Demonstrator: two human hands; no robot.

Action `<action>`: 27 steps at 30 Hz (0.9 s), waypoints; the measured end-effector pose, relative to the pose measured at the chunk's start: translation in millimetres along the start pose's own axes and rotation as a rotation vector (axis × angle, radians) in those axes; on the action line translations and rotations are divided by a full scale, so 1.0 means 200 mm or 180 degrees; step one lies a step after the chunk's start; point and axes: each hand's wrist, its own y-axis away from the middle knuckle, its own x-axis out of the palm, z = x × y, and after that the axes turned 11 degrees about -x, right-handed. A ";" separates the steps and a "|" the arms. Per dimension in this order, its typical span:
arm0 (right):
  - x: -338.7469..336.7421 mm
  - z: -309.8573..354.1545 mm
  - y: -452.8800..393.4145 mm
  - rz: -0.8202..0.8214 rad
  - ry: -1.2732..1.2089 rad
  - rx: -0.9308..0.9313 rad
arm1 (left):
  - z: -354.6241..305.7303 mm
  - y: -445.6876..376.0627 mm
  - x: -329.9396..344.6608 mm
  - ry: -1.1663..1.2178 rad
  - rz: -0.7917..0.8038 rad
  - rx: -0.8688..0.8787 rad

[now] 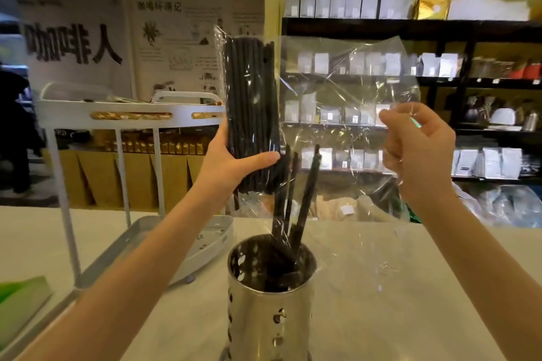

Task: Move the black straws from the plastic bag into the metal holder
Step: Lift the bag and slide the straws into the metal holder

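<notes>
A clear plastic bag point(346, 91) is held up above the counter, its open end hanging down over the holder. My left hand point(231, 161) grips a thick bundle of black straws point(250, 102) through the bag's left side. My right hand point(416, 149) pinches the bag's empty right side. Three black straws point(305, 199) slant down out of the bag's lower end into the perforated metal holder point(269, 302), which stands upright on the white counter point(410, 287) directly below. More dark straws lie inside the holder.
A white tiered cart point(129, 114) with a tray base stands to the left of the holder. A green item point(20, 299) lies at the counter's left edge. Dark shelves point(440, 29) with white pouches fill the background on the right.
</notes>
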 end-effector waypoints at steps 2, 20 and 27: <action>0.00 0.01 0.02 -0.0014 0.0055 -0.0188 | 0.00 0.02 0.00 -0.0011 0.0021 0.0020; 0.07 -0.07 0.05 -0.0306 0.0244 -0.0565 | -0.02 0.05 -0.02 -0.0064 -0.0001 0.0004; 0.06 -0.08 0.07 -0.0251 0.0181 -0.0640 | -0.02 0.10 -0.01 -0.0053 0.0021 -0.0030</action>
